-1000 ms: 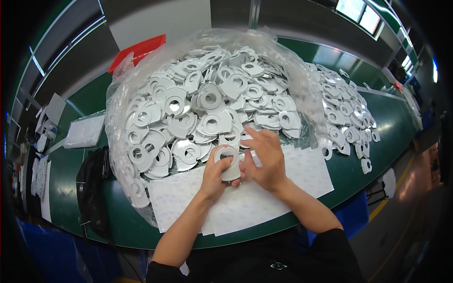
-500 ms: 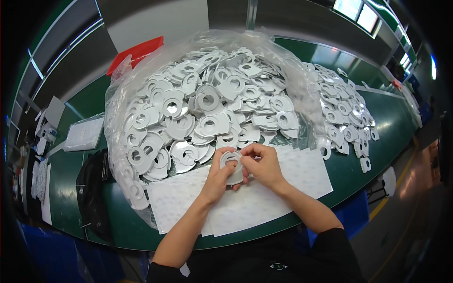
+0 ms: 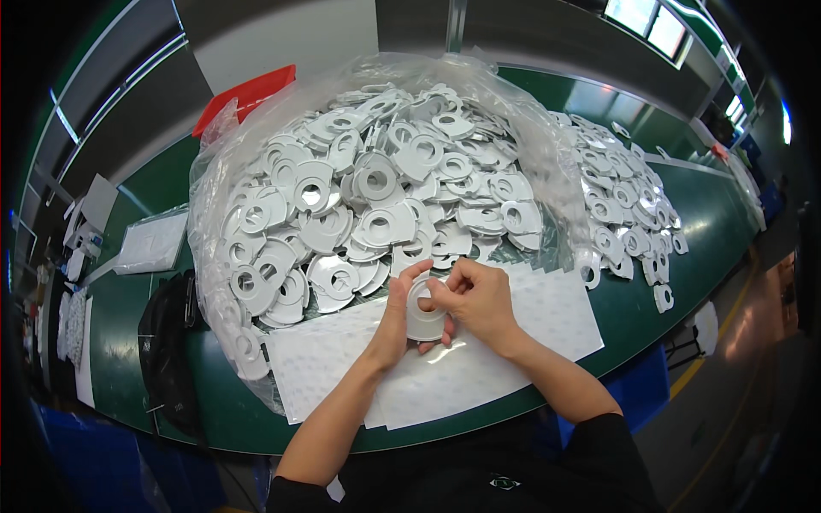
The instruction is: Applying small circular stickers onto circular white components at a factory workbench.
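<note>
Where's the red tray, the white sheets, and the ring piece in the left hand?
Red tray (image 3: 246, 97): head view, visible side.
White sheets (image 3: 470, 383): head view, bare top.
Ring piece (image 3: 424, 328): head view, flat lower part.

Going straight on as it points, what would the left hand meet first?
The left hand would probably meet the near edge of the pile of white parts first, but the hand's height is unclear, so it might pass above.
</note>
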The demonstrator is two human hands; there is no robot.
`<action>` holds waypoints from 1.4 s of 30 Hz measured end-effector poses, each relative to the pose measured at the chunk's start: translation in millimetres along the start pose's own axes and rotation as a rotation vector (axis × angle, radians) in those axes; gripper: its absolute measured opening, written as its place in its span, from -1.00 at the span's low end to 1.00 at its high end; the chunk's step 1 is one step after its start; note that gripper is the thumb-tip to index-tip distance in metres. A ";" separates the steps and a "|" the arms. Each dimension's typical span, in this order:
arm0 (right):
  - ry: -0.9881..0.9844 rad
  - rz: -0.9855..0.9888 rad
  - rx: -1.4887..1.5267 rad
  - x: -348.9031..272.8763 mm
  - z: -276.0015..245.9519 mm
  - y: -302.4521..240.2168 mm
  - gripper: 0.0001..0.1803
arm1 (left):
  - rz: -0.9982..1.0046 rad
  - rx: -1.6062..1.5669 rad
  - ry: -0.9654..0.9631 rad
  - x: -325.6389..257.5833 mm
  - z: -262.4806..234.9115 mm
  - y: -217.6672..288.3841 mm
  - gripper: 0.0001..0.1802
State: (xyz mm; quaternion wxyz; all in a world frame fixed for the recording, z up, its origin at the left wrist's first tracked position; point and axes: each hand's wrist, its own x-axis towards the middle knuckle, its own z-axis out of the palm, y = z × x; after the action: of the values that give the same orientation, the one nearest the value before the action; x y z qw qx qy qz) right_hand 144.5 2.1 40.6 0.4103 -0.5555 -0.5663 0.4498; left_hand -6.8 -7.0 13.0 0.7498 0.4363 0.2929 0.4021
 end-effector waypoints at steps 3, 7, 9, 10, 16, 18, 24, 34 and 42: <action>0.118 -0.188 -0.381 0.8 0.7 -0.2 -0.52 | -0.017 0.021 -0.009 0.5 0.4 2.0 0.03; 0.123 -0.263 -0.547 0.2 -2.3 -3.6 -0.49 | -0.041 0.069 0.010 2.3 4.7 5.6 0.07; 0.077 -0.323 -0.630 -0.4 -5.5 -5.3 -0.49 | -0.065 0.043 0.040 1.2 6.2 7.9 0.02; 0.076 -0.325 -0.629 -0.5 -7.1 -7.2 -0.49 | -0.088 0.018 0.072 0.4 6.7 9.2 -0.02; -0.215 -0.139 -0.299 1.4 -21.1 -13.1 -0.67 | -0.138 -0.146 0.090 1.8 -2.0 5.8 -0.07; -0.146 -0.262 -0.317 1.2 -17.6 -4.4 -0.81 | -0.141 -0.140 0.070 1.4 -3.7 7.3 -0.04; 0.070 -0.426 -0.527 -1.4 -3.9 2.9 -0.85 | -0.138 -0.163 0.038 3.9 -6.3 5.9 -0.05; 0.111 -0.426 -0.503 13.1 11.6 28.8 -0.67 | -0.113 -0.157 0.247 -1.9 5.1 6.0 -0.24; -0.209 -0.350 -0.071 14.5 -20.6 17.7 -0.78 | -0.101 -0.121 0.212 7.2 13.0 5.1 -0.18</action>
State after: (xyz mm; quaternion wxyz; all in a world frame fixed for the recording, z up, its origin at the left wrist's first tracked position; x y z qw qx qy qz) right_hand 168.3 17.2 28.4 0.4013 -0.4131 -0.7092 0.4067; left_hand 5.4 -4.7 22.7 0.7588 0.3300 0.3673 0.4248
